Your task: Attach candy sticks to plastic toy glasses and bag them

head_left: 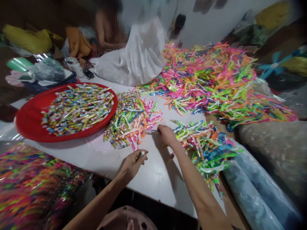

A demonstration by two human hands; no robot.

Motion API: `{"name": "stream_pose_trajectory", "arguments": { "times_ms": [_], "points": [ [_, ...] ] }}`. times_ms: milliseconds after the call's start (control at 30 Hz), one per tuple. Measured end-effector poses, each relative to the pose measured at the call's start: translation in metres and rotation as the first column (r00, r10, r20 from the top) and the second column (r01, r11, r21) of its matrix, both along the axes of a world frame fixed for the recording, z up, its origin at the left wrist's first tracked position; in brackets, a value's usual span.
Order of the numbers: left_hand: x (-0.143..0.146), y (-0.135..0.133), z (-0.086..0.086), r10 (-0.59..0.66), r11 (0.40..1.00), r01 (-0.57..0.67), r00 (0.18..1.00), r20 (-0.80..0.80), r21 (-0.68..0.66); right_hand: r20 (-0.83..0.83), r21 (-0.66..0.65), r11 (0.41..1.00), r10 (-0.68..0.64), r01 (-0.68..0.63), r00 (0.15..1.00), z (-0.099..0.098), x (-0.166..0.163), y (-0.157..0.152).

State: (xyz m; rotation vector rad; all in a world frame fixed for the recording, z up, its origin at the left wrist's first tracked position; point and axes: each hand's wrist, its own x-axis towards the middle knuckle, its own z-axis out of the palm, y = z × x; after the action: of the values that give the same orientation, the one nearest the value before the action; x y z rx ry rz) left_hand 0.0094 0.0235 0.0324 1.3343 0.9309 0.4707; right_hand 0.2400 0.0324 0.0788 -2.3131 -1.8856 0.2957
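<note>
My left hand [134, 162] is closed near the table's front edge, with a small dark-and-white piece [141, 155] between thumb and fingers. My right hand [166, 136] is pinched just above the table; a thin, blurred pale strip [152, 131] sticks out from its fingertips. Ahead of my left hand lies a pile of bright plastic pieces with white strips [137, 124], mixed with small printed tubes [116, 140]. Beside my right forearm, another heap of tubes with coloured plastic pieces [203, 147] covers the table. Small blurred red and yellow bits [171, 156] show below my right hand.
A red basin [20, 123] of printed tubes stands on the left of the white table [153, 172]. Behind are a large white sack [144, 54] and a big heap of neon plastic pieces [211, 76]. Clear plastic rolls [254, 188] lie right. A person [107, 32] sits at the back.
</note>
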Motion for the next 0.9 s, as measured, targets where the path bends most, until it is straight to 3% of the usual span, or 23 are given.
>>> {"name": "stream_pose_trajectory", "arguments": {
  "times_ms": [67,133,200,367,500,767,900],
  "points": [
    [-0.001,0.000,0.004,-0.046,0.998,0.046,0.999,-0.003,0.050,-0.294,0.174,0.979,-0.050,0.105,0.955,0.002,-0.017,-0.018],
    [-0.002,0.001,0.007,-0.079,0.995,0.077,0.997,0.015,0.069,-0.630,0.304,0.914,-0.017,0.267,0.776,0.001,-0.040,-0.036],
    [-0.004,0.000,0.008,-0.083,0.994,0.080,0.996,0.034,0.075,-0.787,0.301,0.883,0.016,0.360,0.617,-0.001,-0.061,-0.052],
    [-0.006,-0.006,0.006,-0.136,0.988,0.131,0.989,0.051,0.084,-0.878,0.209,0.853,-0.052,0.479,0.475,-0.004,-0.082,-0.067],
    [-0.004,-0.012,0.010,-0.138,0.990,0.138,0.979,0.148,0.011,-0.873,0.234,0.879,0.001,0.416,0.489,-0.002,-0.080,-0.070],
    [-0.006,-0.021,0.019,-0.175,0.976,0.201,0.954,0.243,-0.087,-0.958,0.134,0.891,0.006,0.433,0.286,-0.009,-0.081,-0.084],
    [-0.010,-0.028,0.020,-0.142,0.988,0.151,0.961,0.238,-0.023,-0.931,0.109,0.864,-0.083,0.491,0.354,-0.007,-0.100,-0.093]
  ]
}}
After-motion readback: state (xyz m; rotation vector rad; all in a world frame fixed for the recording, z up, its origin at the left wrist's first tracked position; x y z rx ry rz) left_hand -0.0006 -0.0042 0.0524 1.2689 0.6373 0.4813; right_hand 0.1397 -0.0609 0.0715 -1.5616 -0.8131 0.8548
